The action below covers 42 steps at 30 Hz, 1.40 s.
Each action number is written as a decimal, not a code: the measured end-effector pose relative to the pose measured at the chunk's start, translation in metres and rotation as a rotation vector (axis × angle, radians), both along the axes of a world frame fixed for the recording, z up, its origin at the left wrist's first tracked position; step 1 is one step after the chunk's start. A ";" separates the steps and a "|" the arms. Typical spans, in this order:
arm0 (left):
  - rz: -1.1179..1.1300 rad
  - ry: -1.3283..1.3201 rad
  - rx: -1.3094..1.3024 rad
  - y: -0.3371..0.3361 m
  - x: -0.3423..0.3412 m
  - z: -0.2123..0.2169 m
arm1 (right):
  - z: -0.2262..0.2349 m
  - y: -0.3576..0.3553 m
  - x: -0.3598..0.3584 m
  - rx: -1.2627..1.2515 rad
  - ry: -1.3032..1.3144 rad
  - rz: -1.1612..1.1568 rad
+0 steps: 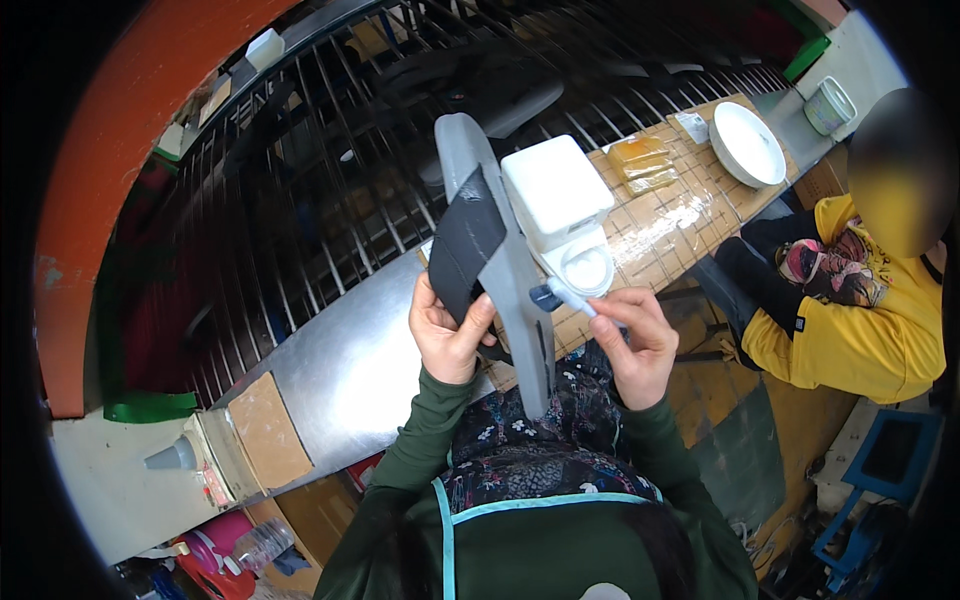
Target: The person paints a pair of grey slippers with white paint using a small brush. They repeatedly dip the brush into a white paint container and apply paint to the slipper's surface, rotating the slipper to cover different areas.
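My left hand (447,330) grips a grey slipper (520,300) with a wide black strap (466,238). Its fingers curl around the strap side, and the slipper stands on edge, toe end away from me. Between the thumb and fingers of my right hand (638,345) is a small pale stick (573,299) with a dark blue end (545,297). That end is at the slipper's sole side; I cannot tell whether it touches. Just beyond, a white box-shaped container (557,190) stands beside a small round white dish (585,270).
A cardboard-covered board (660,225) bears yellow wrapped blocks (642,163) and a white bowl (747,145). Dark slippers lie over a conveyor of metal rods (330,210) at the far side. A person in a yellow shirt (860,340) sits at right. A metal plate (340,385) lies left.
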State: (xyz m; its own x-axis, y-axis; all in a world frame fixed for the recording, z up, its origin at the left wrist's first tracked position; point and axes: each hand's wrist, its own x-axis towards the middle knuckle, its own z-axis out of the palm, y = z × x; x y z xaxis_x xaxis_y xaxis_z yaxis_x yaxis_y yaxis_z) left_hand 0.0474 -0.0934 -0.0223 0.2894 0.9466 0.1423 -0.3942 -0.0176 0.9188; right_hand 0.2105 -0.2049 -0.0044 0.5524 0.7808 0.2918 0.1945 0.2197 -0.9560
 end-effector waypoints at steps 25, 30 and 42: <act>-0.140 0.285 0.129 -0.017 -0.016 -0.001 | 0.006 0.031 0.017 -0.046 -0.469 -0.213; -0.139 0.279 0.137 -0.016 -0.014 -0.002 | 0.007 0.032 0.020 -0.008 -0.600 -0.334; -0.175 0.323 0.127 -0.014 -0.019 0.003 | 0.008 0.032 0.038 0.064 -0.779 -0.223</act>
